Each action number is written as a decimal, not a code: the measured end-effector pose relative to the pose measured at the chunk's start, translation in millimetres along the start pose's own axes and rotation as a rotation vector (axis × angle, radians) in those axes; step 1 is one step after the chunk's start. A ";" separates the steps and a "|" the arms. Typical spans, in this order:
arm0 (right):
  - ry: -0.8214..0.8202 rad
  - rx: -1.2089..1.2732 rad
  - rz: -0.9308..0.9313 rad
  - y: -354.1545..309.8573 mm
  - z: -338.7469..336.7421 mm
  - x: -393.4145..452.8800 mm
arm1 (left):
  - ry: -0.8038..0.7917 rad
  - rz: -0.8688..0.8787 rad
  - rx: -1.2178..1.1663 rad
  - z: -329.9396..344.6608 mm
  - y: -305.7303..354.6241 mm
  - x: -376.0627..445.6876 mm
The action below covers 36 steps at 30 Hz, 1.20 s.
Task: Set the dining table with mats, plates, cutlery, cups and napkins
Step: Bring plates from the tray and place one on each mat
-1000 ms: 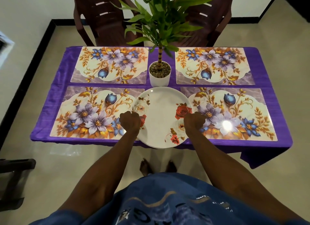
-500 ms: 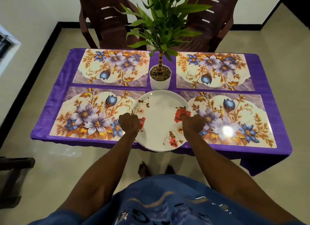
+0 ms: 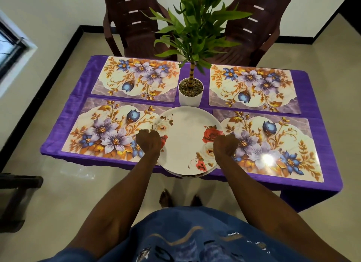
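Note:
A stack of white plates (image 3: 185, 136) printed with red and white roses is held over the near edge of the table, between the two near mats. My left hand (image 3: 148, 142) grips the stack's left rim and my right hand (image 3: 225, 145) grips its right rim. A second rim shows under the top plate at the near side. Several floral mats lie on the purple cloth (image 3: 64, 124): near left mat (image 3: 109, 132), near right mat (image 3: 277, 144), far left mat (image 3: 140, 78), far right mat (image 3: 252, 85).
A white pot with a tall green plant (image 3: 190, 93) stands at the table's middle, just beyond the plates. Two dark brown plastic chairs (image 3: 132, 25) stand at the far side. A dark piece of furniture (image 3: 17, 185) is at the left on the floor.
The view has shifted a little closer to the table. The plates stay gripped by both hands, now slightly nearer the plant pot.

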State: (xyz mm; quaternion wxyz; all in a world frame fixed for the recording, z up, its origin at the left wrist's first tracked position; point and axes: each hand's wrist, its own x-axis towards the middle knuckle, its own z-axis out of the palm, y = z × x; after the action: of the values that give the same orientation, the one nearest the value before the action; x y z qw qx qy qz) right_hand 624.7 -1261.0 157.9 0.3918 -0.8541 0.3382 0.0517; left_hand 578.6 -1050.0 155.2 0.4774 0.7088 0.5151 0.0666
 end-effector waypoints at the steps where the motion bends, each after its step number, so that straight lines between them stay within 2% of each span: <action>1: -0.026 -0.003 -0.005 0.1 -0.6 -1.2 | 0.027 0.000 0.011 -2.0 0.7 -0.4; 4: -0.191 0.041 -0.034 0.4 2.0 -10.2 | 0.125 0.002 0.049 -14.1 -4.0 3.0; 8: -0.057 0.086 -0.101 -9.7 18.7 -37.2 | 0.190 0.009 -0.012 -37.7 -13.8 24.5; 14: -0.166 0.249 -0.170 -46.6 65.9 -90.8 | 0.263 0.098 -0.156 -96.9 -18.3 93.1; 17: -0.218 0.336 -0.241 -70.7 101.6 -124.5 | 0.272 0.078 -0.240 -136.9 -27.6 145.5; 19: -0.260 0.316 -0.289 -83.6 128.0 -146.1 | 0.296 0.054 -0.241 -168.1 -33.3 179.5; 22: -0.341 0.160 -0.386 -101.4 161.9 -169.8 | 0.334 0.059 -0.189 -202.8 -43.8 221.7; 27: -0.426 0.113 -0.315 -111.4 204.1 -189.9 | 0.304 0.024 -0.159 -229.9 -68.6 268.7; 31: -0.409 0.066 -0.290 -109.2 221.9 -191.5 | 0.223 0.049 -0.185 -234.2 -71.8 264.1; 36: -0.327 -0.027 -0.344 -109.2 225.7 -186.6 | 0.101 0.068 -0.115 -224.9 -81.4 265.4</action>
State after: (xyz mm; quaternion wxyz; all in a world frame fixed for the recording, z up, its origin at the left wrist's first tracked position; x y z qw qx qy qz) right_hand 589.2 -951.1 137.9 0.4330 -0.8846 0.1189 0.1261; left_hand 514.7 -701.5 109.5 0.4880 0.6931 0.5095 0.1480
